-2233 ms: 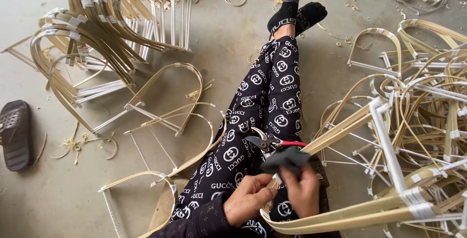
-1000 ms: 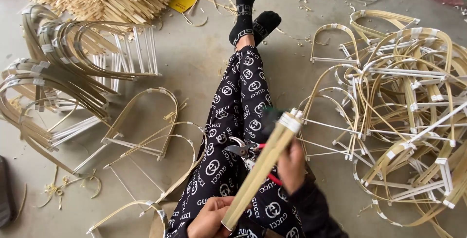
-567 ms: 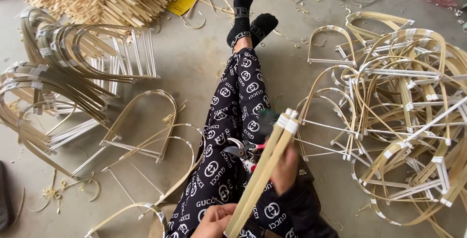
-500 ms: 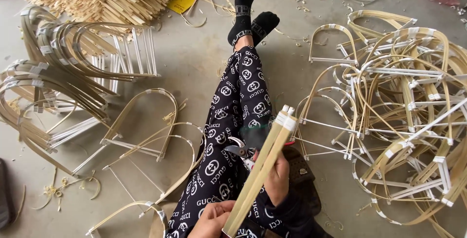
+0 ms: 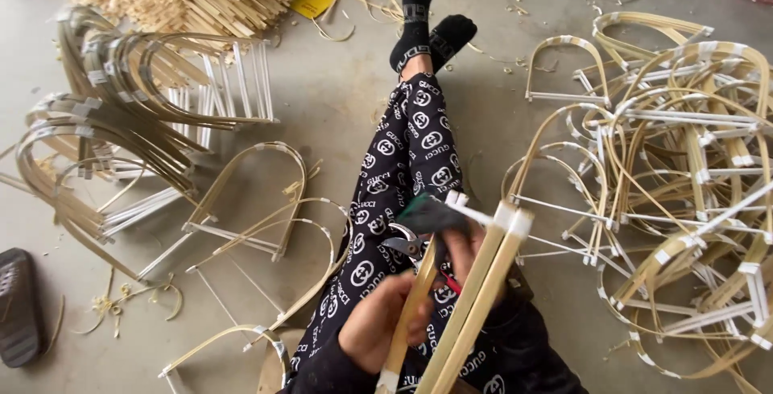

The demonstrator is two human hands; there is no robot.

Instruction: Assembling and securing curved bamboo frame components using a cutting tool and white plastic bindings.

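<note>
A bundle of bamboo strips is gripped over the lap by the left hand, fingers clenched; its upper part is clasped by the right hand, beside the pliers.

Black trousers (white ring pattern), black socks, dark sleeves.

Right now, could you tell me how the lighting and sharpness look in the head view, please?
Head view: soft, even daylight with faint shadows and no glare; the floor and bent strip frames are sharp; the left hand and the bamboo strips it holds, closest to the camera, are slightly blurred; the edges bulge a little.
</note>
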